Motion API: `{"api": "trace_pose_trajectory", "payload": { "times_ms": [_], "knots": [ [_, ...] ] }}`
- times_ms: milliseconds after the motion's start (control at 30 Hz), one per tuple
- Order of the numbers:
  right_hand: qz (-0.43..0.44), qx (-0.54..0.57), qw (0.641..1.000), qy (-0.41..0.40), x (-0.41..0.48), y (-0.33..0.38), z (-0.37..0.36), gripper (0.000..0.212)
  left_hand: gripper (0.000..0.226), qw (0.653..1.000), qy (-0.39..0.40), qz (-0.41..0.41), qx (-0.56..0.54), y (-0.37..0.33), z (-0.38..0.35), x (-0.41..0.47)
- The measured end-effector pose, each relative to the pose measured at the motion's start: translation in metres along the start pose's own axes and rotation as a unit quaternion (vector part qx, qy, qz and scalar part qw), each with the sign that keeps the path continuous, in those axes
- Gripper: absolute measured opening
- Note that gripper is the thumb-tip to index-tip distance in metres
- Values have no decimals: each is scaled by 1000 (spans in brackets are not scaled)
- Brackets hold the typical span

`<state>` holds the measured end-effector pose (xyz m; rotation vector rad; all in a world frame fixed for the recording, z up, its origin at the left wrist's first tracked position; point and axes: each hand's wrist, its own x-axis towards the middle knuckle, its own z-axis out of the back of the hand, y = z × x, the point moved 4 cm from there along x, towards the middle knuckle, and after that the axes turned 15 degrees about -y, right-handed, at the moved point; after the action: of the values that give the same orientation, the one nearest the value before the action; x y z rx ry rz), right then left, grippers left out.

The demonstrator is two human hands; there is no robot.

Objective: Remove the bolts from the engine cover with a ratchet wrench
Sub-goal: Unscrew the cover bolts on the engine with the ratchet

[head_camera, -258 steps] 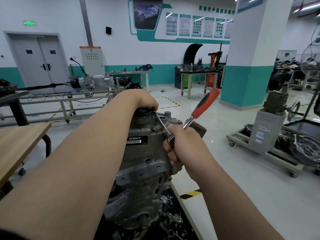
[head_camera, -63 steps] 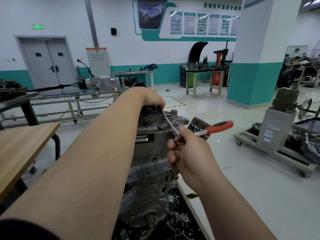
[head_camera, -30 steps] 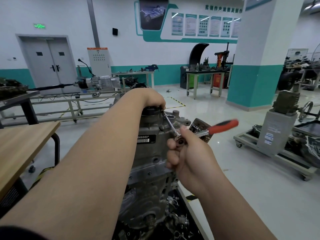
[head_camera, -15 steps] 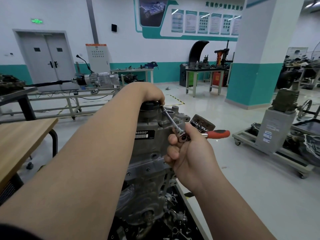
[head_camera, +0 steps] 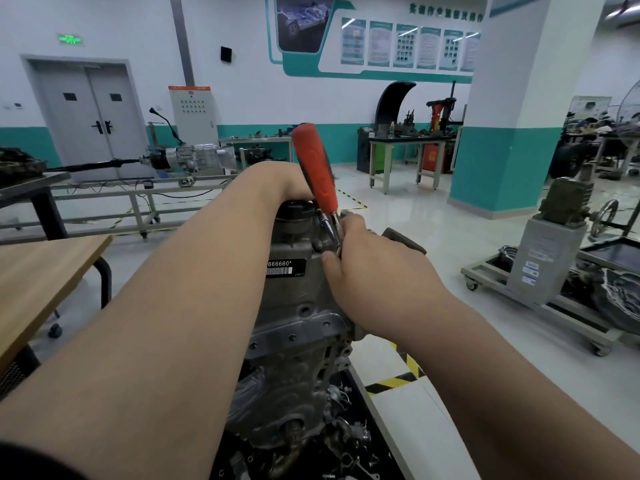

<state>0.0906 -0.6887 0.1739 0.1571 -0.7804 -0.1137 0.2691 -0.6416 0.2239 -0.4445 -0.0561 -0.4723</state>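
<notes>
A grey engine (head_camera: 298,299) with a black barcode label stands upright in front of me. My left hand (head_camera: 280,181) reaches over its top, behind a black cap (head_camera: 294,214); its fingers are hidden past the wrist. My right hand (head_camera: 367,268) holds the head end of a ratchet wrench (head_camera: 317,174) against the engine's upper right edge. The wrench's red handle points up and slightly left, crossing in front of my left hand. The bolt under the wrench is hidden.
A wooden table (head_camera: 38,271) stands at the left. A wheeled cart with a grey gearbox unit (head_camera: 550,258) is on the right. A teal-and-white pillar (head_camera: 519,109), workbenches (head_camera: 405,147) and a drivetrain rig (head_camera: 190,157) stand behind. Loose parts (head_camera: 346,441) lie by the engine's base.
The wrench's red handle has swung from pointing right to pointing up and left. My right hand moved up toward the engine's top edge. My left hand stayed on top.
</notes>
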Motion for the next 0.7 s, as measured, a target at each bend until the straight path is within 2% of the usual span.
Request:
{"api": "trace_pose_trajectory", "payload": {
  "times_ms": [67,133,167,267,333,400,500,667,700],
  "knots": [
    [-1,4,1000,-2,2,-1,-2,26,16,1000,-2,-4,-8,0,1,0],
    [-44,75,996,23,2,-5,-4,24,9,999,-19,10,-27,4,3,-2],
    [-77,126,988,35,2,-7,-6,24,13,999,-30,20,-27,6,4,-1],
    [-168,261,950,34,-4,-13,-13,18,16,998,-52,41,-2,6,6,-6],
    [-239,356,903,18,-10,-14,-21,12,19,998,-52,45,-3,5,6,-7],
    [-316,468,825,5,-15,-12,-30,11,19,997,-52,48,-5,6,7,-9],
    [-413,612,674,10,-24,-2,-37,16,19,997,-54,49,-3,6,7,-9],
    [-488,772,406,33,-28,11,-39,25,19,997,-57,43,2,6,8,-7],
    [-497,788,362,35,-28,12,-39,26,20,997,-58,42,2,6,8,-7]
  ]
}}
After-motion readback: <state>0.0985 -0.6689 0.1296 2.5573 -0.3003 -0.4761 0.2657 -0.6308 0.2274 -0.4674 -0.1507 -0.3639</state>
